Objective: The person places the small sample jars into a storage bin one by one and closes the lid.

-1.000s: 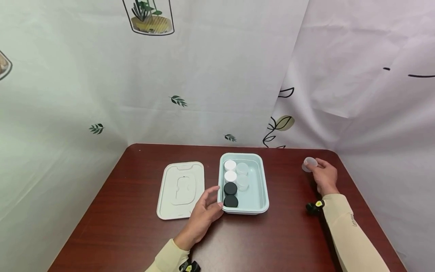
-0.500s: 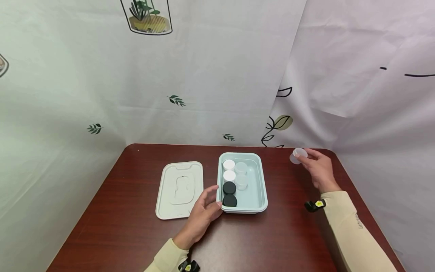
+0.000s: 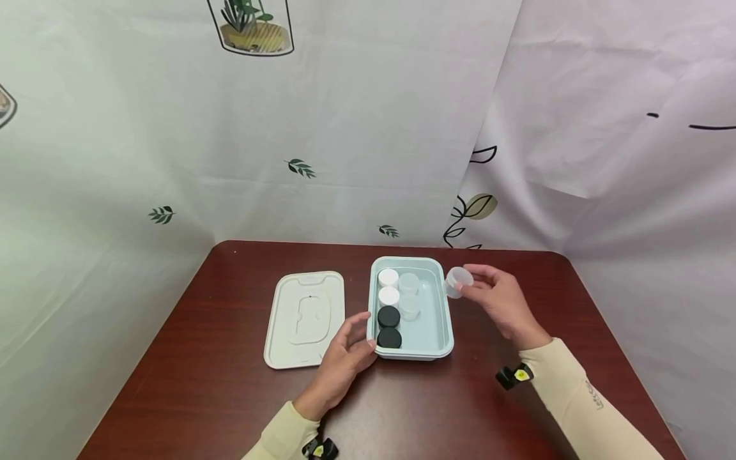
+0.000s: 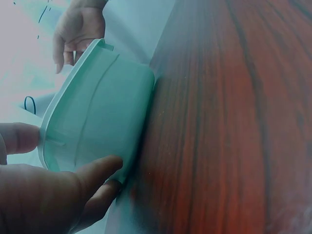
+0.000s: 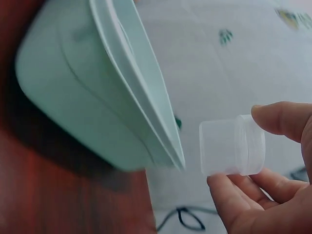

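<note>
My right hand (image 3: 505, 303) pinches a small translucent screw-top jar (image 3: 459, 282) between thumb and fingers, just off the right rim of a pale green plastic box (image 3: 432, 329). In the right wrist view that jar (image 5: 224, 146) lies sideways to the camera, thumb on its lid. Inside the box, two white-lidded jars (image 3: 388, 287) and two black-lidded jars (image 3: 389, 327) line the left wall. Two clear jars (image 3: 409, 295) stand beside the white ones. My left hand (image 3: 340, 369) touches the box's near left corner with extended fingers (image 4: 100, 173) along the outer wall.
A flat off-white box lid (image 3: 305, 319) lies on the brown wood table (image 3: 190, 370), left of the box. Behind the table hangs a pale printed cloth (image 3: 345, 115). A dark wrist camera (image 3: 513, 375) is strapped at my right cuff.
My right hand has carried the translucent jar leftward from the table's far right to the box's right rim. The left hand and the box have stayed in place.
</note>
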Demonstrator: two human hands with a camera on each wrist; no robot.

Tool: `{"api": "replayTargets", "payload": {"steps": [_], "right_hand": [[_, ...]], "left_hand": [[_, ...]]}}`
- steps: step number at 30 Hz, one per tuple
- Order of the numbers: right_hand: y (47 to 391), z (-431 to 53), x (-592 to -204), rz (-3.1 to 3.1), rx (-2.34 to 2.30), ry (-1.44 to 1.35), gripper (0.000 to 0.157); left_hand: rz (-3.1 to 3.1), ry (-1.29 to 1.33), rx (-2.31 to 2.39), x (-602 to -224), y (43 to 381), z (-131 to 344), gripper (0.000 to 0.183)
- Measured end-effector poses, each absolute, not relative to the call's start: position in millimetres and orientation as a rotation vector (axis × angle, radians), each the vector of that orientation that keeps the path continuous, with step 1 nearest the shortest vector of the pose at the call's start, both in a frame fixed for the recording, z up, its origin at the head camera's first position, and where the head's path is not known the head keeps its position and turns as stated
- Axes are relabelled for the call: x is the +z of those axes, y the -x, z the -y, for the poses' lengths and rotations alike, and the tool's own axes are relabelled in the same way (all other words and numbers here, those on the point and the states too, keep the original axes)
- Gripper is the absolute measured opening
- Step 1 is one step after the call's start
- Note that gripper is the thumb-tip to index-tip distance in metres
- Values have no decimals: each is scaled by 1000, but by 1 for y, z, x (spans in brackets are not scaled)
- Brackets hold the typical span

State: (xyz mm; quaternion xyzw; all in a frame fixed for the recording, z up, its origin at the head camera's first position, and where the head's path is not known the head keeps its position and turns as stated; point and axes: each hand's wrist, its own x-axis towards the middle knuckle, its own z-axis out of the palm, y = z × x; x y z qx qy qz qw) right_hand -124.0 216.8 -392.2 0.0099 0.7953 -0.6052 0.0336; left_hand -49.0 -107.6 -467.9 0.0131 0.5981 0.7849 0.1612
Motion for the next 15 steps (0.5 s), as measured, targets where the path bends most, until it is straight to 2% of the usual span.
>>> {"api": "replayTargets", "payload": {"steps": [8,15], "right_hand": [[102,-182,-397,-2449,-1714,77,57],[95,-162,-404,-2541,-1525,124,57]], "left_hand": [[-1705,-38,2242,-467,50,108,62],[-1694,-50,2242,-468,50,108,62]]}}
